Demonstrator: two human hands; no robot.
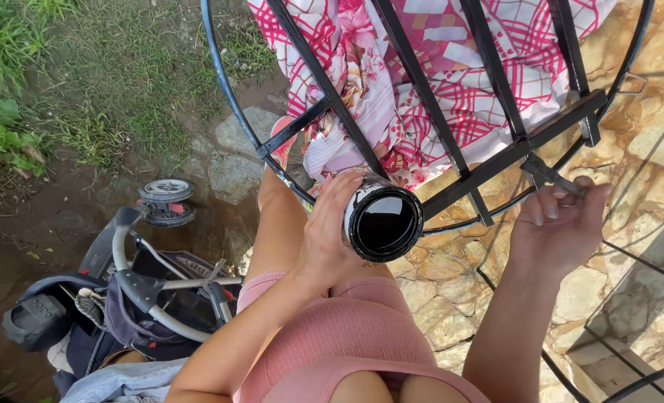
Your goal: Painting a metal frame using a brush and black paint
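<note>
Head-camera view, looking down past the person's pink clothing onto a stone-paved surface.

Left hand (pixel 324 231): fingers curled around the side of a black paint can (pixel 382 221), thumb on the near wall and fingertips wrapped over the far wall, so the can is clamped firmly. The can is tipped with its open mouth toward the camera; the glossy black liquid inside shows as a dark disc ringed by the rim. It sits just beyond the palm, close under the railing, apparently so the paint stays within easy reach of the other hand.

Right hand (pixel 559 227): palm up, fingers bent and pinched together at the tips around a thin dark handle, seemingly a small brush (pixel 544 173), whose far end rests against the crossbar directly above the fingertips. The pinch, rather than a full fist, suits fine control of the tip on narrow metal.

Black metal railing (pixel 496 160): a curved hoop with straight bars and a flat crossbar, running just beyond both sets of fingertips. Its surface looks uniformly black; whether it is wet cannot be told.

Pink-and-white floral cloth (pixel 451 67): lying behind the bars, well beyond the fingers and apart from them.

Pushchair (pixel 145 291): grey and black, folded or tipped, to the left of the left forearm, with one wheel (pixel 166 192) uppermost. It stands on bare soil beside grass (pixel 85 75), well clear of either hand.

Stone paving (pixel 451 313): irregular yellowish slabs beneath the can and the right wrist.
</note>
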